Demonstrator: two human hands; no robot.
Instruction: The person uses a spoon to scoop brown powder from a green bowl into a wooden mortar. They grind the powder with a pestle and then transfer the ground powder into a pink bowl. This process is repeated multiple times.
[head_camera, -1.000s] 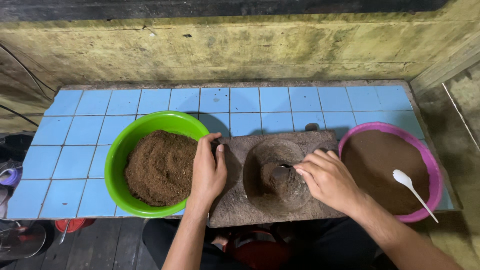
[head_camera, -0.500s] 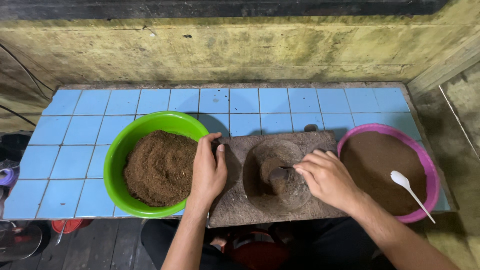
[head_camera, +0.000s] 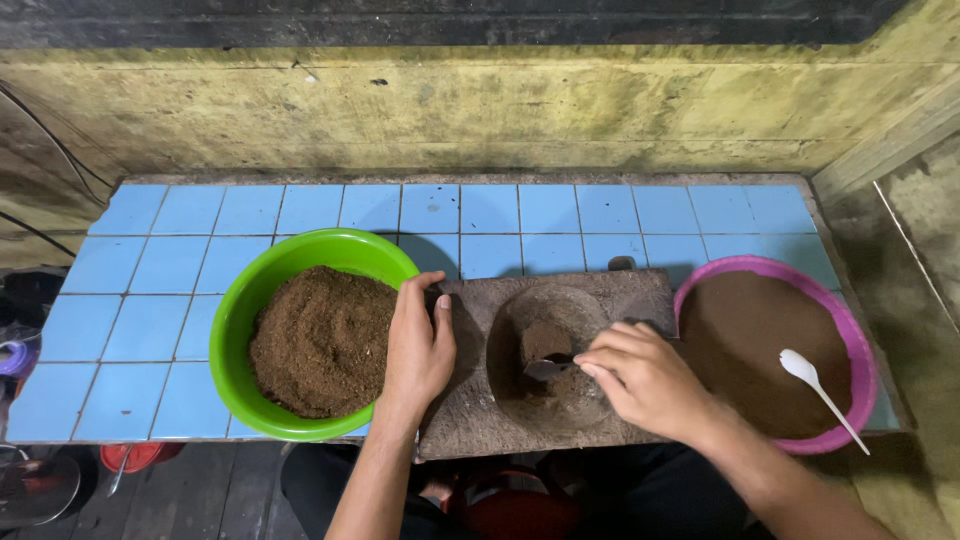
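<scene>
A flat grey grinding stone (head_camera: 470, 420) with a round hollow lies on the blue tiled counter (head_camera: 150, 320). My left hand (head_camera: 418, 350) rests flat on the stone's left edge, beside the green bowl (head_camera: 232, 330). My right hand (head_camera: 645, 380) holds a small metal spoon (head_camera: 545, 369) with its tip in the hollow, against a small heap of brown powder (head_camera: 545, 340). The green bowl is full of coarse brown powder (head_camera: 320, 340).
A pink bowl (head_camera: 860, 370) at the right holds finer brown powder and a white plastic spoon (head_camera: 815, 385). A stained yellow wall (head_camera: 480, 110) rises behind the counter. Dark floor and a red object (head_camera: 135, 455) lie below the counter's front edge.
My right hand has shifted slightly and the spoon has moved within the hollow, gathering the powder into a heap. The left hand has stayed on the stone.
</scene>
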